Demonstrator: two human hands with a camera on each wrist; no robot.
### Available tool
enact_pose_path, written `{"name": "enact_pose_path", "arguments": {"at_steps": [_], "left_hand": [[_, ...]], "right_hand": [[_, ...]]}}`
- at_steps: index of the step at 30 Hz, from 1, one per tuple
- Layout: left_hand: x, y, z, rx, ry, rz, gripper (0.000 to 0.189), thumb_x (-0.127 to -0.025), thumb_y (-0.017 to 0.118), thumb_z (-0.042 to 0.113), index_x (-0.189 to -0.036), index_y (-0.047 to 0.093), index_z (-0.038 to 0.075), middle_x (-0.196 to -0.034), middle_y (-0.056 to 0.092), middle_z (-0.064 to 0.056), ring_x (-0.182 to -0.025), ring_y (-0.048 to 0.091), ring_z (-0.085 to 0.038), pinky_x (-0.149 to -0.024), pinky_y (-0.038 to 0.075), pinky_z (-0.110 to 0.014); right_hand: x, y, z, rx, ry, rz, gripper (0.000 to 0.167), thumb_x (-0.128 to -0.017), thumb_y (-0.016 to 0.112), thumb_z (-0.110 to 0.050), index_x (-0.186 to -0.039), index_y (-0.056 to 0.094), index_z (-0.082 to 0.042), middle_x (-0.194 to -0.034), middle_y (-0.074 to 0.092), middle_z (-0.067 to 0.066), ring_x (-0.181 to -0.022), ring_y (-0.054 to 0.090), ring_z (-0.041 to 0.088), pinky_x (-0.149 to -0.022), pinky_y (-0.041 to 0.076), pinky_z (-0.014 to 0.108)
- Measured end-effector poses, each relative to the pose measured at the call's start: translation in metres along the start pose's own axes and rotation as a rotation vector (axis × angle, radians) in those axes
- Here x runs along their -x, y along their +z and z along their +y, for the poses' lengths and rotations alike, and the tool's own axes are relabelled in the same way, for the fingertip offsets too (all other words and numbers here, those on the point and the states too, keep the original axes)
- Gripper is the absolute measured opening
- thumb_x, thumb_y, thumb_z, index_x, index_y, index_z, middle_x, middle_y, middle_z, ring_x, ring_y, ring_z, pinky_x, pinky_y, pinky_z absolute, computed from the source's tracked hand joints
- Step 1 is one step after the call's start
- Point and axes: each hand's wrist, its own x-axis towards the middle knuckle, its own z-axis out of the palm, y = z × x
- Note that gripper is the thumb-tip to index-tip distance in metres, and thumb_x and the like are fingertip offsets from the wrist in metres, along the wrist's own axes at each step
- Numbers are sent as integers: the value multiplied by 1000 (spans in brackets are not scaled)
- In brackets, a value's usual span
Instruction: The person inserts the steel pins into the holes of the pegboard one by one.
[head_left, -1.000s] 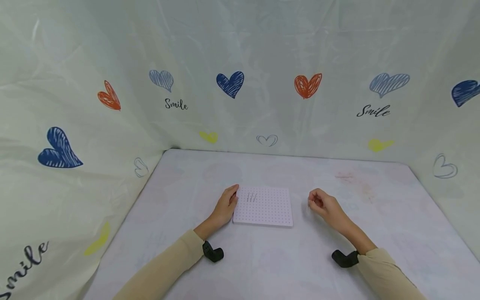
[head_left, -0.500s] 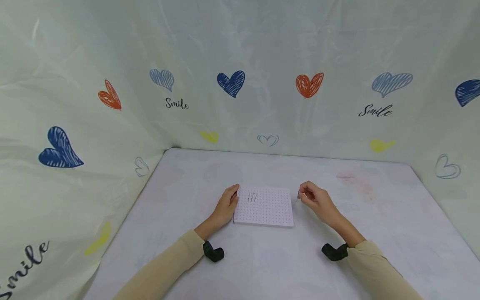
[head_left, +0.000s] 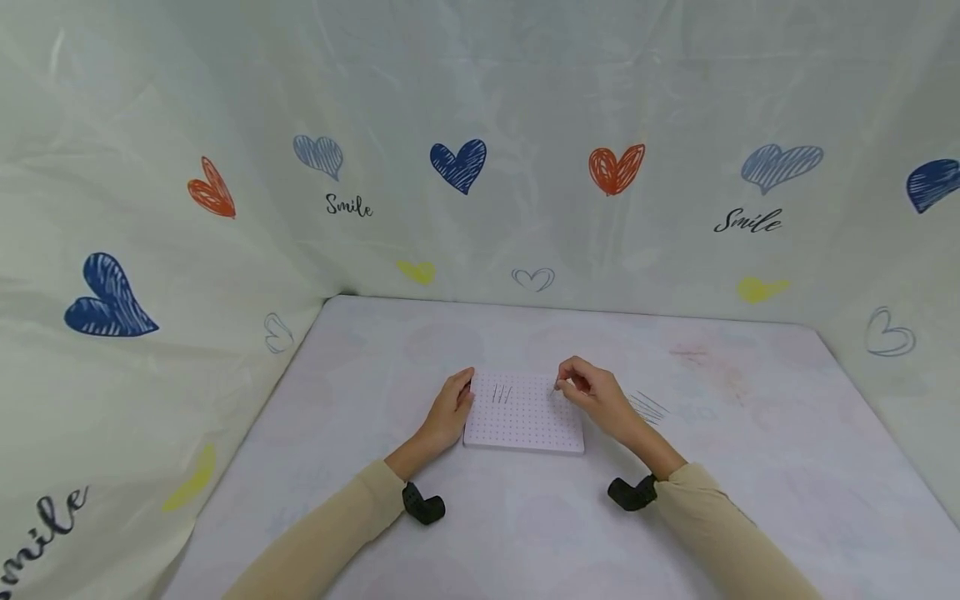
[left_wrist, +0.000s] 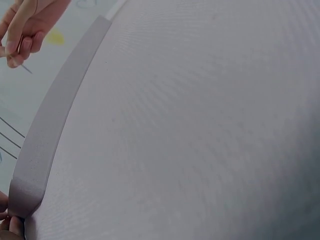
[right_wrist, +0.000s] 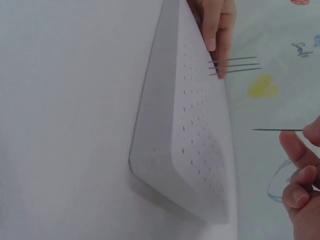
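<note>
A white pegboard (head_left: 528,427) with rows of small holes lies on the table. My left hand (head_left: 445,414) grips its left edge near the far corner. Three thin dark needles (right_wrist: 235,65) stand in holes near that hand, side by side. Between thumb and index finger, my right hand (head_left: 596,398) pinches another needle (right_wrist: 275,130), over the right part of the board. In the right wrist view this needle points across the board's holed face, its tip apart from the surface. The left wrist view shows mostly tabletop, with the board's side wall (left_wrist: 60,105) at left.
Several loose needles (head_left: 648,407) lie on the table (head_left: 517,525) just right of my right hand. A reddish stain (head_left: 708,367) marks the tabletop farther right. A pale curtain (head_left: 540,92) printed with hearts hangs behind the table and along its left side.
From beside the board, my right hand has moved left with its needle to over the board's right part. Loose needles on the table have come into view behind it. The left hand stays put.
</note>
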Motion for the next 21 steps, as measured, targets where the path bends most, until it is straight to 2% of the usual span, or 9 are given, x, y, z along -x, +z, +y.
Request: {"name": "enact_pose_path", "arguments": {"at_steps": [11, 21], "left_hand": [[-2, -1, -6, -6, 50, 11, 47, -105, 42, 1, -150, 32, -10, -154, 32, -25, -143, 32, -34, -117, 32, -42], [-1, -1, -5, -4, 21, 3, 47, -106, 41, 2, -151, 31, -8, -155, 32, -24, -144, 31, -33, -117, 31, -42]], "right_hand": [[-15, 23, -6, -26, -29, -64, 7, -95, 66, -5, -98, 60, -9, -84, 57, -2, -73, 45, 13, -60, 37, 23], [-18, 40, -11, -14, -39, -85, 8, -94, 67, -4, -98, 61, -9, -86, 56, 0, -77, 47, 15, -64, 39, 25]]}}
